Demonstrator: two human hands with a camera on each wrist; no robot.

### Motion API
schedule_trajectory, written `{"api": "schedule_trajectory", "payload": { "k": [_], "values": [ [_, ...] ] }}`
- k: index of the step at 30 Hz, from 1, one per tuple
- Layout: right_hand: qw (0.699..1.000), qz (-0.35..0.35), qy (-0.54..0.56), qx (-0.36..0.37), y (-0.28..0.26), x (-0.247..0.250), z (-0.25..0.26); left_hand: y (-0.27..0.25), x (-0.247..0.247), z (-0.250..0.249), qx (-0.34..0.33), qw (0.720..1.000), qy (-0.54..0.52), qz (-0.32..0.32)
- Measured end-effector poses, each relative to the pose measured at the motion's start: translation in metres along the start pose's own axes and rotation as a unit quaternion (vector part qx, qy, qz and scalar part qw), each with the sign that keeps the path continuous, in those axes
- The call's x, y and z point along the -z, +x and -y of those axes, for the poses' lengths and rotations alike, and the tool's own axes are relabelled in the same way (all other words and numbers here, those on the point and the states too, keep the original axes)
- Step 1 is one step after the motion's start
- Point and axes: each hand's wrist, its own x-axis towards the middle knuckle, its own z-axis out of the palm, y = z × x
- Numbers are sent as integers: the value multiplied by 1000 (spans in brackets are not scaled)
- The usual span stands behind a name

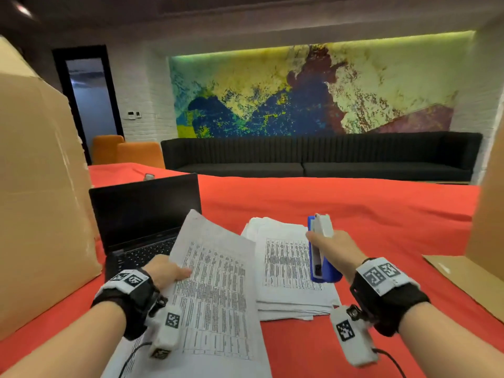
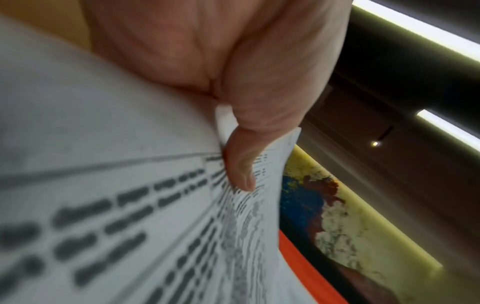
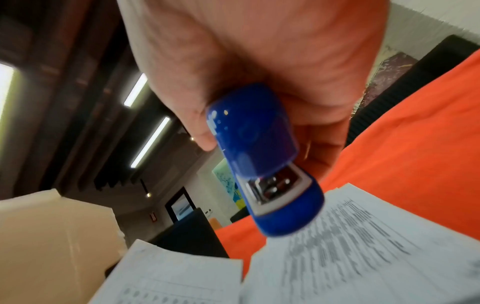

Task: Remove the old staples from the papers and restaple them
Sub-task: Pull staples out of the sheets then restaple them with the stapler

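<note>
My left hand grips a printed paper set by its left edge, thumb on top, lifting it off the red table; the left wrist view shows the thumb pressed on the sheets. My right hand holds a blue and white stapler upright above a stack of printed papers. In the right wrist view the stapler points its mouth down toward the stack, a little above it. No staple shows on either set.
An open black laptop sits behind my left hand. A tall cardboard box stands at the left and another cardboard piece at the right. The red tablecloth stretches beyond the papers.
</note>
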Motion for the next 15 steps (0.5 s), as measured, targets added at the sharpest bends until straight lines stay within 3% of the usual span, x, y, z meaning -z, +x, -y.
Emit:
{"api": "schedule_trajectory", "payload": {
  "k": [2,7,10,12,15],
  "values": [
    [996,52,-66,-15,2,-7,-22,4,19,12,10,994,110,-16],
    [971,138,-188,-46,2,-15,-56,27,37,31,54,979,168,-104],
    [967,149,-201,-49,6,-15,-62,28,22,23,46,964,224,-139],
    [967,136,-207,-53,12,-13,-66,23,3,10,-2,956,265,-126],
    [963,109,-239,-65,25,-4,-77,17,-39,-10,-91,966,239,-31]
  ]
}}
